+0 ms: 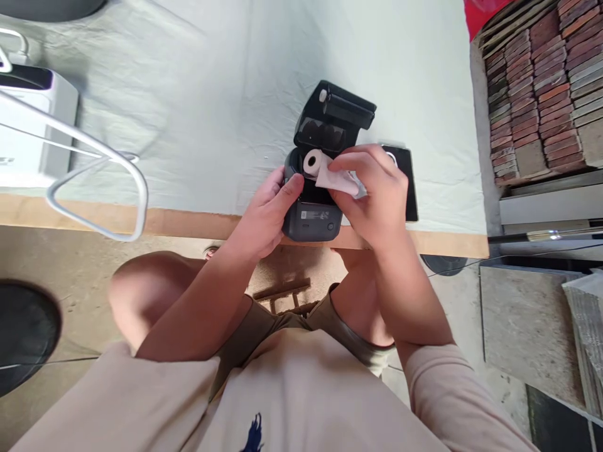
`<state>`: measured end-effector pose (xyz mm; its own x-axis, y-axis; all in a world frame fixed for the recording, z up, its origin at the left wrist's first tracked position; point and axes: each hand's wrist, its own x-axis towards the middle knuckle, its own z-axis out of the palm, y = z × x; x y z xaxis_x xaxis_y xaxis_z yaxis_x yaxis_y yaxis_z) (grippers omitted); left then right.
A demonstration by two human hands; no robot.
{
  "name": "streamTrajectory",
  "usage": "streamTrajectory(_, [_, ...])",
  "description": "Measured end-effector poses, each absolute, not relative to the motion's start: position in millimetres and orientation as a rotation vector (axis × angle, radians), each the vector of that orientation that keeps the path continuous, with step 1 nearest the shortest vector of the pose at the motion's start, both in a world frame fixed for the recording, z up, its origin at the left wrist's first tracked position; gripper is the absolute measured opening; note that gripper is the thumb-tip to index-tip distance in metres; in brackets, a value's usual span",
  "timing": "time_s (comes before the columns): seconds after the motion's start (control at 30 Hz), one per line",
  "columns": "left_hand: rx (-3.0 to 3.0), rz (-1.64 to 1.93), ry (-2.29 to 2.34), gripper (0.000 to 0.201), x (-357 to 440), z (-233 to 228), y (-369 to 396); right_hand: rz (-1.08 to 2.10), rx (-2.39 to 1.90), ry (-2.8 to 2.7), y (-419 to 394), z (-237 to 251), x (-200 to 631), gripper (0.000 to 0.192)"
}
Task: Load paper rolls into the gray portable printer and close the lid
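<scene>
A small dark grey label printer [313, 220] sits at the table's front edge with its lid [332, 113] swung up. My left hand [271, 210] grips the printer's left side, thumb on its rim. Inside the printer's opening lies a white paper roll [313, 162], its dark core facing left. With my right hand [372, 188] I pinch the loose end of the paper, which hangs out toward the front right. Part of the roll is hidden behind my right fingers. A dark phone-like slab [409, 188] lies just right of my right hand.
A pale green cloth [198, 113] covers the table. At the left stand a white box-shaped device [63, 119] and a looped white cable [141, 201] overhanging the edge. Stacked bricks [541, 94] and slabs [527, 320] stand on the right. A black round seat [28, 333] is at lower left.
</scene>
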<state>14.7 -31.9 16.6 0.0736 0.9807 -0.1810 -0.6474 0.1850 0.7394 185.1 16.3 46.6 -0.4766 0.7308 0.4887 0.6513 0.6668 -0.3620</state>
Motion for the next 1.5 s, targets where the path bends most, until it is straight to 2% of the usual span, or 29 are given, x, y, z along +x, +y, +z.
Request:
streamTrajectory(0.17, [0.552, 1.301, 0.754, 0.031, 14.2, 15.1, -31.8, 0.151, -0.954, -2.303, 17.1, 42.4, 188.4, 0.036])
streamTrajectory(0.43, [0.634, 1.277, 0.716, 0.046, 11.4, 9.1, -31.5, 0.055, -0.961, -2.289, 17.0, 44.6, 190.6, 0.028])
streamTrajectory(0.53, [0.635, 1.281, 0.726, 0.041, 11.6, 9.4, -31.5, 0.085, -1.036, -2.315, 15.7, 45.1, 188.0, 0.029])
streamTrajectory(0.67, [0.565, 1.332, 0.737, 0.027, 11.3, 7.9, -31.5, 0.116, -0.867, -2.269, 12.3, 39.9, 184.4, 0.024])
streamTrajectory(0.83, [0.504, 1.32, 0.741, 0.029, 5.8, 9.0, -32.4, 0.112, -0.748, -2.298, 3.0, 37.3, 182.6, 0.013])
streamTrajectory(0.93, [0.5, 1.288, 0.791, 0.038, 3.4, 12.7, -33.1, 0.208, -0.653, -2.248, 2.8, 36.8, 184.2, 0.017])
streamTrajectory(1.03, [0.543, 1.25, 0.829, 0.05, 3.2, 14.7, -33.2, 0.281, -0.73, -1.941, 10.4, 29.9, 184.4, 0.015])
streamTrajectory(1.1, [0.558, 1.236, 0.826, 0.07, 3.3, 14.8, -33.1, 0.274, -0.821, -1.761, 17.9, 21.7, 183.4, 0.032])
streamTrajectory(1.17, [0.559, 1.224, 0.823, 0.09, 2.9, 14.3, -33.1, 0.387, -0.869, -1.742, 25.0, 13.2, 183.3, 0.054])
streamTrajectory(1.23, [0.565, 1.225, 0.825, 0.098, 2.2, 13.6, -33.5, 0.597, -0.874, -1.778, 30.4, 6.4, 185.6, 0.057])
streamTrajectory(1.4, [0.593, 1.258, 0.808, 0.091, 0.5, 10.2, -34.8, 0.837, -0.914, -1.633, 31.8, 5.0, 192.6, 0.055])
streamTrajectory(1.5, [0.639, 1.244, 0.819, 0.095, -0.4, 7.3, -34.2, 1.164, -0.931, -1.42, 24.6, 17.0, 186.8, 0.057])
